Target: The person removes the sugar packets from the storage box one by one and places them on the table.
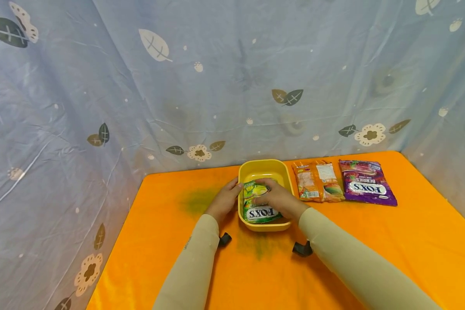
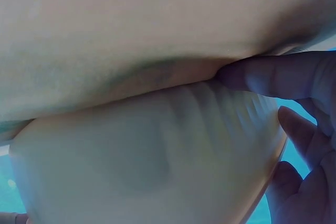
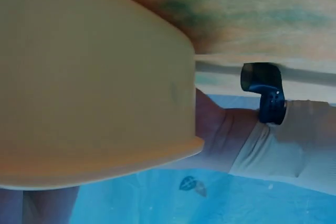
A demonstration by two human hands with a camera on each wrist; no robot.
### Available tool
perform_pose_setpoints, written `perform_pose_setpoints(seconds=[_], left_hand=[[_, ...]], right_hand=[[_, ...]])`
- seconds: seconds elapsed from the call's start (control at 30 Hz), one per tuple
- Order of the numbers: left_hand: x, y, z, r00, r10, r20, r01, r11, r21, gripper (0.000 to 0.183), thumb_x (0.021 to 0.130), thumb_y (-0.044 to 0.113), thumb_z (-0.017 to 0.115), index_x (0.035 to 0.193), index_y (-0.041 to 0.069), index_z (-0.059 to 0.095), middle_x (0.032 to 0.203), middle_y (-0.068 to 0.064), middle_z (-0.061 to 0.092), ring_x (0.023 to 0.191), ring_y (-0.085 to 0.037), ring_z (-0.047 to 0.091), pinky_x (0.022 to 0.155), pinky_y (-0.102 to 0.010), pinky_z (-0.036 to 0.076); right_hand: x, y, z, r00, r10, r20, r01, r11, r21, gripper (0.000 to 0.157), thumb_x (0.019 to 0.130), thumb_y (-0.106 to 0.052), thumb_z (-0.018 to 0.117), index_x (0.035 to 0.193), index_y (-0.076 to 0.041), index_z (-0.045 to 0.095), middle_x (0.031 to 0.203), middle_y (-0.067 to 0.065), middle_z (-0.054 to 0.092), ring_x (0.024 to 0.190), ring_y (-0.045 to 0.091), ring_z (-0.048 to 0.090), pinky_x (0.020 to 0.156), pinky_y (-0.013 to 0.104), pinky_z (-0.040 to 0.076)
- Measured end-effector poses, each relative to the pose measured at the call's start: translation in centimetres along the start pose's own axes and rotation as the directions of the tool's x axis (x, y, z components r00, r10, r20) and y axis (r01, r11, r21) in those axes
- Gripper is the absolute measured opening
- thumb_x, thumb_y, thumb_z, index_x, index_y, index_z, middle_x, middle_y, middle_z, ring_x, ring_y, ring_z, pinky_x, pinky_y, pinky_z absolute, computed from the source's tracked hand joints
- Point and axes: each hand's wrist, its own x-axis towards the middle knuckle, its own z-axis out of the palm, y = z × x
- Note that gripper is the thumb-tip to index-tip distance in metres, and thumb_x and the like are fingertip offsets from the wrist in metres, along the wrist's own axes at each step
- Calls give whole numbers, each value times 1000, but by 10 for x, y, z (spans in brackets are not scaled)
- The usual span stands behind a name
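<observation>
A yellow plastic tub [image 1: 284,172] stands on the orange cloth. Inside it lies a green Fox's candy bag [image 1: 261,214], its label upside down to me. My right hand [image 1: 280,199] reaches in over the tub's right side and grips the bag, thumb and fingers spread across its upper part and hiding some of it. With my left hand [image 1: 225,200] I hold the tub's left side, thumb at the rim and fingers along the outer wall. The left wrist view shows those fingers [image 2: 283,74] close against the pale outer wall.
Right of the tub lie an orange candy bag [image 1: 321,183] and a purple Fox's Berries bag [image 1: 366,183], side by side. A patterned curtain [image 1: 232,107] hangs behind and around the orange-covered table [image 1: 166,241]. Black wrist cameras [image 1: 303,249] sit below the wrists.
</observation>
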Motion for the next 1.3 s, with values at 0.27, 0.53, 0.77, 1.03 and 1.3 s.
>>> perform_pose_setpoints(seconds=[0.27,0.53,0.77,1.03,1.3], left_hand=[[1,-1,-1,1000,2,-9,-2,1000,22,50,100,45,46,148,36,36,134,7,51,109,-13,58,92,-37,47],[0,-1,-1,1000,-2,-13,2,1000,-2,50,99,45,46,148,34,37,131,6,53,107,-16,59,91,-38,47],[1,-3,0,1000,14,-4,-15,999,-34,51,97,49,50,145,36,41,126,5,58,105,-17,61,89,-38,48],[2,-3,0,1000,3,10,-2,999,-54,50,97,49,48,145,37,39,123,4,60,104,-18,61,88,-37,49],[1,-5,-1,1000,-4,-10,4,998,-66,54,96,51,48,147,35,38,124,1,59,105,-19,60,88,-37,49]], right_hand=[[1,6,0,995,-60,85,69,992,-108,80,77,-13,81,144,-29,42,134,7,45,90,25,59,73,37,51],[-4,4,5,989,-146,18,147,980,-136,73,80,1,73,142,-28,46,140,8,42,109,32,52,74,37,50],[-6,-1,2,973,-226,-39,214,958,-192,69,83,-1,72,139,-33,47,144,2,38,127,31,38,88,45,47],[-9,-14,-3,948,-302,-98,277,938,-207,66,84,-3,73,136,-37,50,140,-2,41,109,26,51,82,40,50],[-14,-27,-15,942,-327,-81,312,937,-156,65,86,-6,71,137,-38,48,136,2,43,101,25,58,79,39,52]])
